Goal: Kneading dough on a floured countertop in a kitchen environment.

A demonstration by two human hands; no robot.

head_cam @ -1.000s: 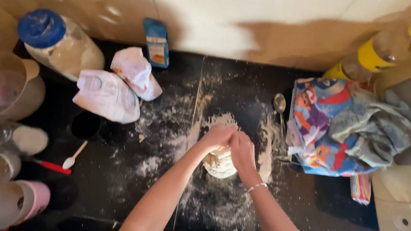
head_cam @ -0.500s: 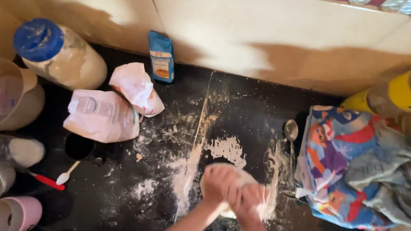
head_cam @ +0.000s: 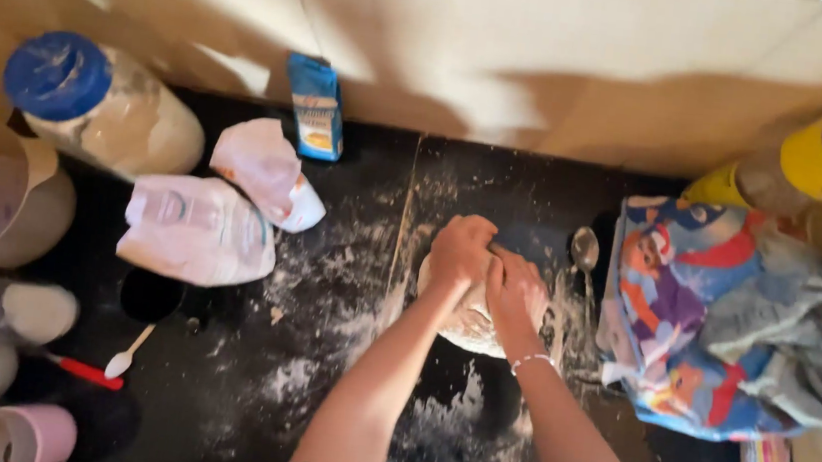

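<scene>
A pale lump of dough (head_cam: 475, 326) lies on the black, flour-dusted counter (head_cam: 345, 285). My left hand (head_cam: 459, 251) presses down on its far left side with fingers curled. My right hand (head_cam: 516, 289), with a thin bracelet on the wrist, pushes on the dough just beside it. Both hands cover most of the dough's top. Loose flour is scattered around and in front of the dough.
A metal spoon (head_cam: 585, 250) lies right of the dough, beside a colourful cloth (head_cam: 714, 320). Two white flour bags (head_cam: 200, 226), a blue-lidded jar (head_cam: 101, 111) and a small blue carton (head_cam: 314, 106) stand at the back left. Cups and a plastic spoon (head_cam: 128, 354) sit at the left edge.
My hands and the dough have shifted away from me, toward the wall, pushing the dough forward. The view has also moved, so the counter appears closer.
</scene>
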